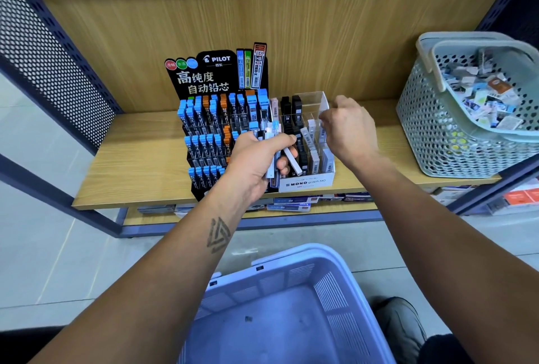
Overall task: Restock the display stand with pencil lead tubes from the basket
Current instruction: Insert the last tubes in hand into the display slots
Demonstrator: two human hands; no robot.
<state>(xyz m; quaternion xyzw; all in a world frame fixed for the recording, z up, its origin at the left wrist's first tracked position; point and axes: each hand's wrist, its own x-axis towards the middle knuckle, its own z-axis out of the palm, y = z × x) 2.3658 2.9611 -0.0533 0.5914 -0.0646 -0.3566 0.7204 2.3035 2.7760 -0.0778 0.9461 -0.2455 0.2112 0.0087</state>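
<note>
Holding a bunch of pencil lead tubes (272,156), left hand (256,165) has its fingers curled round them, right in front of the two displays on the wooden shelf (131,159). Right hand (347,127) hovers over the clear MONO stand (306,142), fingers bent at its right-hand slots; can't tell if it's pinching a tube or just touching, fingertips hidden.

Risks, as a guess: the left-hand bundle is loose and fanned, one white tube sticks out low, so it could slip and drop to the floor. Slots are narrow and packed; a tube pushed in tilted may jam or knock its neighbours. The mixed colours in the hand could also end up in the wrong row.

Containers: MONO stand has black tubes at back left and white or grey barcode tubes in the right rows. PILOT stand (210,136) is touching it on the left, tiers full of blue- and orange-capped tubes. Blue basket (335,282) on the floor below looks nearly empty. Grey-green basket (431,118) at the shelf's right end is heaped with small mixed packets.
</note>
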